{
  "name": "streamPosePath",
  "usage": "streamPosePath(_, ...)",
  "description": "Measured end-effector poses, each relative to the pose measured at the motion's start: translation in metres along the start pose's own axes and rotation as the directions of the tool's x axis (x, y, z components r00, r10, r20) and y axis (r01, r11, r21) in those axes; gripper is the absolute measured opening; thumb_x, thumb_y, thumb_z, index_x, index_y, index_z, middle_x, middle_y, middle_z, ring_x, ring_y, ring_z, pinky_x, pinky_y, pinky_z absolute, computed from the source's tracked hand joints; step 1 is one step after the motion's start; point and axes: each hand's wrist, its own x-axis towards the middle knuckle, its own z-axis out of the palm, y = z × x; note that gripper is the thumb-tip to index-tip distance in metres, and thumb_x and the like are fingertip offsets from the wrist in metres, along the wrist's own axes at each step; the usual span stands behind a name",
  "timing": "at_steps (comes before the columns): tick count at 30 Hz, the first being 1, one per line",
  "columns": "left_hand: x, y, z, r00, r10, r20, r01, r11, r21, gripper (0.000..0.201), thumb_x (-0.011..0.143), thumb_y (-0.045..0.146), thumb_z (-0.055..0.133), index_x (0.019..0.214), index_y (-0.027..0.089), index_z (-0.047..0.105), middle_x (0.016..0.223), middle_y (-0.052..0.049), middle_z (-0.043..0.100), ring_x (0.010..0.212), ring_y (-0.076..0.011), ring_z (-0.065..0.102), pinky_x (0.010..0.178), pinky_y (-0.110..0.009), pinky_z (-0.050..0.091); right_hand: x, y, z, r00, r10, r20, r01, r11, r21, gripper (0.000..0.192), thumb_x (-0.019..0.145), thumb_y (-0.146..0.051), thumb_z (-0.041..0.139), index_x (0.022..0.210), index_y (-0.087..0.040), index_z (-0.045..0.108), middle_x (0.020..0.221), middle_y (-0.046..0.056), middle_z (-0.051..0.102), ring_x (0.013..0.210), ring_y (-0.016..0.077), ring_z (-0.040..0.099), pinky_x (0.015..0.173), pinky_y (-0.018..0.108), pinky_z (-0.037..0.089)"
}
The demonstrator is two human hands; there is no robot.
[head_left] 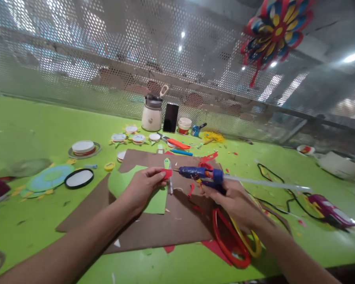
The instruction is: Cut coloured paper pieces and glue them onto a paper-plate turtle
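Observation:
My left hand [144, 187] pinches a small red paper piece [167, 173] between thumb and fingertips. Wrapped round the grip of a blue glue gun [200, 174], my right hand [235, 199] points the nozzle left at the red piece, very close to it; I cannot tell whether they touch. A clear glue stick [269, 183] juts out of the gun's back. Just above the red piece is a pale green paper shape with two dots [167, 162]. Green paper [156, 203] lies beneath my left hand on a brown board [154, 234].
Scissors with red and yellow handles [232, 240] lie below my right hand. Cords [273, 173] and a purple tool [333, 211] are at the right. Behind the board are an orange cutter [179, 143], a blue pen [181, 152], a phone [170, 118] and a white bottle [152, 116].

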Motion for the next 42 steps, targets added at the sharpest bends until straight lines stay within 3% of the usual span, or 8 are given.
streamPosePath(4,0.001,-0.002,0.001,1.0,-0.014,-0.023,0.014,1.0,0.006,0.018,0.067,0.025,0.076,0.081,0.014,0.072,0.079,-0.007,0.072,0.068,-0.0136,0.06,0.065,-0.024,0.046,-0.003,0.007,0.009,0.999,0.007,-0.039,-0.009,0.998,-0.068,0.034,0.086,-0.053,0.051,0.088,-0.025,0.071,0.08,0.003,0.072,0.075,0.0251,0.066,0.068,0.036,0.052)
streamPosePath(7,0.002,-0.004,0.0,0.999,-0.005,-0.041,0.007,0.999,0.039,0.019,0.066,0.026,0.077,0.081,0.015,0.073,0.078,-0.007,0.072,0.067,-0.0144,0.061,0.065,-0.025,0.047,-0.005,0.008,0.018,0.997,-0.011,-0.07,0.01,1.0,-0.011,0.029,0.085,-0.051,0.053,0.092,-0.029,0.071,0.091,0.003,0.074,0.086,0.0276,0.067,0.075,0.038,0.054)
streamPosePath(14,0.002,-0.005,0.0,0.998,-0.033,-0.046,0.035,0.999,0.04,0.017,0.066,0.025,0.077,0.079,0.015,0.072,0.074,-0.006,0.072,0.065,-0.0136,0.062,0.064,-0.023,0.049,-0.009,0.009,0.026,0.999,0.039,0.031,-0.043,0.991,0.123,0.029,0.088,-0.048,0.051,0.104,-0.03,0.068,0.1,0.002,0.073,0.094,0.0264,0.067,0.081,0.036,0.054)
streamPosePath(25,-0.001,-0.001,0.005,0.998,-0.029,-0.047,0.029,1.0,-0.006,0.01,0.071,0.02,0.072,0.078,0.013,0.074,0.076,-0.009,0.073,0.064,-0.0139,0.062,0.067,-0.024,0.051,-0.009,0.01,0.03,1.0,-0.002,0.005,0.003,1.0,-0.015,0.031,0.09,-0.046,0.049,0.109,-0.026,0.064,0.102,0.004,0.07,0.092,0.0255,0.064,0.082,0.036,0.05)
streamPosePath(29,-0.001,0.0,0.005,0.999,-0.036,-0.039,0.036,0.999,0.013,0.013,0.071,0.021,0.072,0.081,0.012,0.075,0.075,-0.008,0.072,0.065,-0.0132,0.062,0.068,-0.023,0.05,-0.006,0.005,0.03,1.0,-0.022,-0.011,0.022,0.998,-0.059,0.03,0.09,-0.046,0.049,0.096,-0.023,0.068,0.086,0.003,0.071,0.077,0.022,0.064,0.071,0.032,0.05)
streamPosePath(35,-0.002,0.002,0.005,0.998,-0.064,-0.026,0.065,0.997,0.05,0.017,0.073,0.024,0.071,0.083,0.011,0.073,0.076,-0.007,0.072,0.065,-0.0123,0.061,0.069,-0.023,0.05,-0.004,0.0,0.029,0.996,-0.075,-0.039,0.071,0.992,-0.101,0.028,0.092,-0.037,0.049,0.085,-0.017,0.067,0.08,0.003,0.069,0.072,0.018,0.061,0.07,0.028,0.048)
streamPosePath(42,-0.003,0.003,0.006,0.997,-0.069,-0.036,0.072,0.996,0.058,0.016,0.073,0.022,0.07,0.083,0.01,0.073,0.075,-0.008,0.072,0.066,-0.0121,0.061,0.069,-0.023,0.05,-0.005,0.003,0.029,0.999,-0.052,-0.005,0.051,0.996,-0.068,0.028,0.092,-0.038,0.05,0.097,-0.018,0.069,0.089,0.003,0.071,0.079,0.0185,0.063,0.073,0.028,0.048)
